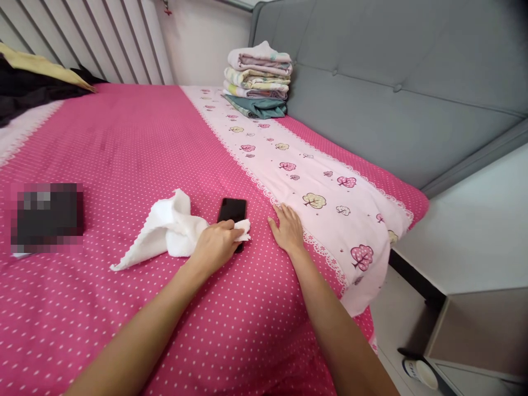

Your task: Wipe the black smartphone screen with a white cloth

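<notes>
A black phone (232, 210) lies flat on the pink dotted bedsheet (124, 143). My left hand (216, 244) grips a white cloth (165, 228) and presses a corner of it onto the phone's near end. The rest of the cloth trails off to the left on the sheet. My right hand (286, 226) rests flat on the bed just right of the phone, fingers spread, holding nothing.
A stack of folded cloths (258, 80) sits at the far end against the grey padded headboard (391, 82). Dark and yellow clothing (33, 77) lies at the far left. A blurred dark object (47, 217) is on the left. A bedside cabinet (482, 330) stands at lower right.
</notes>
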### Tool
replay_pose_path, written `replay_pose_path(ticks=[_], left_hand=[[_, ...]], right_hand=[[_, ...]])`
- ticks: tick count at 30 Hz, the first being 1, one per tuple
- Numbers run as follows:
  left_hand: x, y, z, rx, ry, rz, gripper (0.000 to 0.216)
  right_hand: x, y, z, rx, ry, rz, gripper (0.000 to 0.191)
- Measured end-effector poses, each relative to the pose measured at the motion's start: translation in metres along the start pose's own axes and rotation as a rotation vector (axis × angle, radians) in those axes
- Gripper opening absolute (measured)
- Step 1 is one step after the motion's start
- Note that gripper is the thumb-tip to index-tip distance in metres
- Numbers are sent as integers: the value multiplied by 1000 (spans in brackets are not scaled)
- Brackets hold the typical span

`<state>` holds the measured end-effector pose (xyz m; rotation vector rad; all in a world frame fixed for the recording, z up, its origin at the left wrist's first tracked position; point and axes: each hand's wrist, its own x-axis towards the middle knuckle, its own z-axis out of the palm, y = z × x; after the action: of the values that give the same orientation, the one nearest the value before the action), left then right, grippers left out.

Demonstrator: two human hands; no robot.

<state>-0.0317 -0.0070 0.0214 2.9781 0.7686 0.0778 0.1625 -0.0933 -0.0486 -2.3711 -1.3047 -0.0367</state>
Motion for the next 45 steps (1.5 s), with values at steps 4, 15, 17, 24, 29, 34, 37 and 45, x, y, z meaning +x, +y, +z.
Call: replay_pose_path(ticks=[4,15,17,24,29,34,37,45], left_hand=[[2,-10,3,16,62,-144,32],[-1,1,2,34,11,2,26],[-1,3,2,22,14,4,26],[3,-15,7,20,134,-254,31],[3,-15,11,47,116,-205,30],[4,-13,12,54,124,-199,29],[4,-13,11,51,124,-197,30],[5,-16,10,59,130,-190,31]], right_hand=[[0,-1,-1,3,0,1,52],[0,-2,-2,19,-12,11,51],[0,-3,-3,13,-17,21,51],[0,-3,-3,8,-12,15,51],[1,-1,-1,12,-7,9,50],[1,-1,-1,-1,1,10,49],[1,-1,-1,-10,8,1,48],[-4,-5,-1,-16,44,24,46]])
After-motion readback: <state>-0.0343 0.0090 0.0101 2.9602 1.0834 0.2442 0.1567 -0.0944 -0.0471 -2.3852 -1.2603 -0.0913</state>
